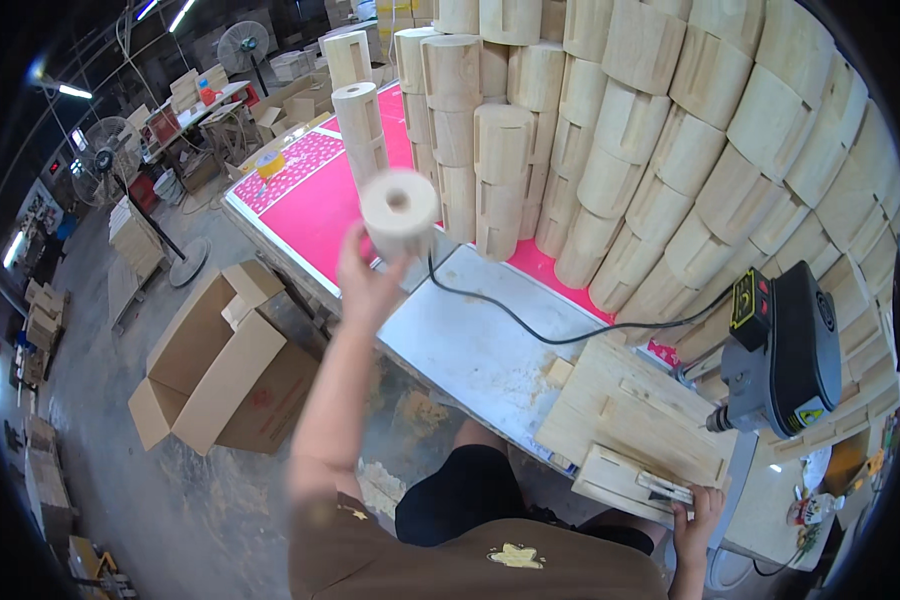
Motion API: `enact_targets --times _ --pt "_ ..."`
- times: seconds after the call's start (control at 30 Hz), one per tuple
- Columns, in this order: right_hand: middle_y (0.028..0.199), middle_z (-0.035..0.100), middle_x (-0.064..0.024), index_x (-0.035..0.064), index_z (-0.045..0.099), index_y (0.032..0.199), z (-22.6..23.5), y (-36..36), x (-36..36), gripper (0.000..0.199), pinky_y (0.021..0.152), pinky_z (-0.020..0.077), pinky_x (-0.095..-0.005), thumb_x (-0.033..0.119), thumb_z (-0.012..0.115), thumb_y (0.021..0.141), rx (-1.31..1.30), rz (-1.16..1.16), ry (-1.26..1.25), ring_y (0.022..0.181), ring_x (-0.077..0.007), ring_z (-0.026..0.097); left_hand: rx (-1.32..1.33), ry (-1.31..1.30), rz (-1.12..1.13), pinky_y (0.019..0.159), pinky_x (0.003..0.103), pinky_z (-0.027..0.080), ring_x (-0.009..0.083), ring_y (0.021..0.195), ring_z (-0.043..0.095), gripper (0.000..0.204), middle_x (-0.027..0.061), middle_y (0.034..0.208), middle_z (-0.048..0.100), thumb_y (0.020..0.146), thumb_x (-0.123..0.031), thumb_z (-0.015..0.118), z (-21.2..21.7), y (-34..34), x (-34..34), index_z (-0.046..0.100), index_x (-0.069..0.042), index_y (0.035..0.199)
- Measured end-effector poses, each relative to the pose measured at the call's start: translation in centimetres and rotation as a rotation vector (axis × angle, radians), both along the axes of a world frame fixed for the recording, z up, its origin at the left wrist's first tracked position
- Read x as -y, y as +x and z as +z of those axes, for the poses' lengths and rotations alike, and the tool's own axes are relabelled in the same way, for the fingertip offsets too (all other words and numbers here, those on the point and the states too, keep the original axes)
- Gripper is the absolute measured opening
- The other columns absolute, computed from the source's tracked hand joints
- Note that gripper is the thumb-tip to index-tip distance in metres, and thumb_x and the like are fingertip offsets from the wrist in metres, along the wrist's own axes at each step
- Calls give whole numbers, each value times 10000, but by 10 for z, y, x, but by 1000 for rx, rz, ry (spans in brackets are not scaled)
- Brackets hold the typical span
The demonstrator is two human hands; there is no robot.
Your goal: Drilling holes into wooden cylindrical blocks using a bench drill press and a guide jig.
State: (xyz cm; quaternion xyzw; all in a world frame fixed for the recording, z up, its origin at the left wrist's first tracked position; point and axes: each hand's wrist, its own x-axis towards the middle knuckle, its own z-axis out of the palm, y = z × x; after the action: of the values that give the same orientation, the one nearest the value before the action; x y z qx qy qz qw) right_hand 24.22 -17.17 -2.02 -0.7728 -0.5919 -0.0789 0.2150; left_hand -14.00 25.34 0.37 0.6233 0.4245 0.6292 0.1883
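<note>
A pale wooden cylinder (402, 212) with a round hole in its top is held up over the far left of the bench by my left hand (368, 278), fingers closed around its lower part. Motion slightly blurs both. At the front right, my right hand (700, 520) is curled at the end of a narrow wooden strip (610, 480), beside its metal fitting (664, 488). That strip lies along the near edge of a flat wooden board (620, 405). The grey-and-black drill head (782, 350) stands over the board's right side, its chuck (720, 418) pointing left.
Tall stacks of slotted wooden cylinders (610, 150) line the back and right. A black cable (510, 315) crosses the white bench top (450, 325); pink covering (300, 225) lies beyond. On the floor at left are an open cardboard box (220, 370) and a standing fan (110, 160).
</note>
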Motion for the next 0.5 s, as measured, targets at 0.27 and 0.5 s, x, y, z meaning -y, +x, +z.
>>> enact_targets --times 0.27,0.5 --pt "821 479 -115 57 507 931 -4 -6 -2 342 787 326 -424 119 661 632 -41 -133 -17 816 -322 443 -53 91 185 762 302 482 201 866 618 557 133 923 643 599 -238 782 135 -48 -181 576 49 1030" --pt "1026 577 -165 6 564 1081 2 -10 -1 358 859 398 -391 62 654 739 -27 -180 -153 980 -314 518 -161 -35 475 766 303 493 208 860 629 662 144 972 642 577 -291 804 159 -38 -262 565 72 1077"
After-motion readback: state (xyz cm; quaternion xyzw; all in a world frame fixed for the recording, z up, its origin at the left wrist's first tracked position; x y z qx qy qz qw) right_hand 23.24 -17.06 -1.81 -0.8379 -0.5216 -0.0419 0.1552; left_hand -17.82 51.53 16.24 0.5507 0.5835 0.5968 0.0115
